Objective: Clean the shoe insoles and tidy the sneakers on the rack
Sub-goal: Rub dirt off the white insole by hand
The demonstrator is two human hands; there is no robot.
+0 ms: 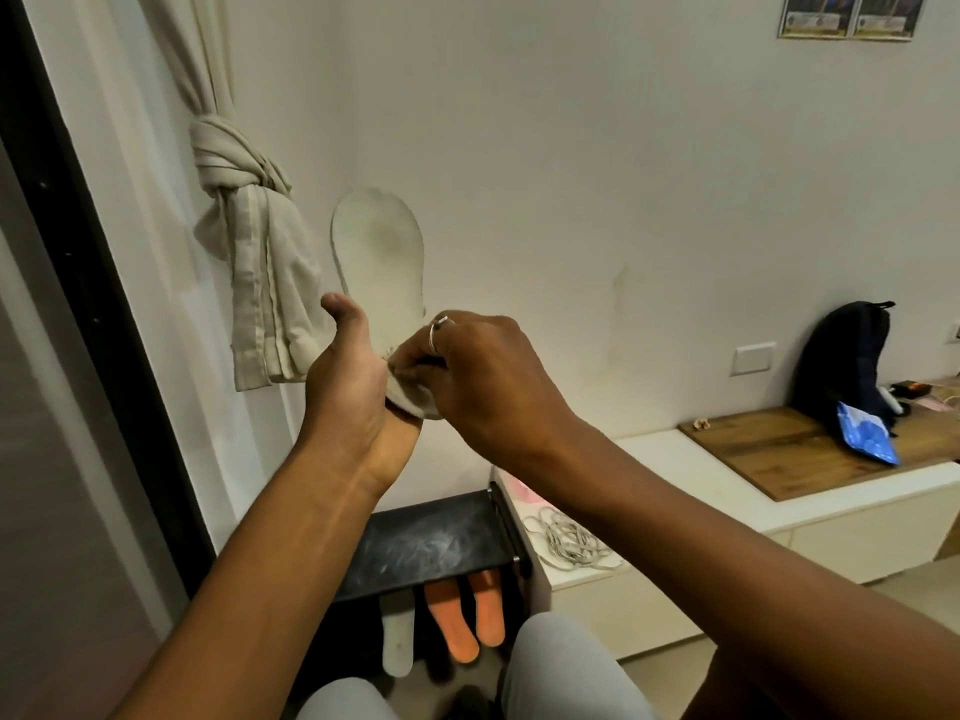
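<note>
A white insole (378, 252) stands upright in the middle of the frame, toe end up against the pale wall and heel end down between both hands. The left hand (353, 376) holds it by the heel from the left edge, with the thumb straight up along the side and the palm wrapped round the lower part; the fingers are hidden behind it. The right hand (483, 376), with a ring on one finger, comes in from the right, its fingers curled and pinching a pale wad (402, 368) against the face of the insole just above the heel; whether it is cloth or tissue cannot be told. The two hands touch or nearly touch there. Below them, in the lower middle of the frame, is a black rack (436, 543) with a dusty top shelf; under it lie two orange insoles (452, 623) side by side and another white insole (397, 641) to their left. Just right of the rack, a tangle of pale laces (566, 543) lies on a white bench (675, 459). Farther right are a wooden board (779, 454), a blue packet (867, 433) and a dark backpack (841, 356). A knotted curtain (244, 163) hangs at the upper left.
</note>
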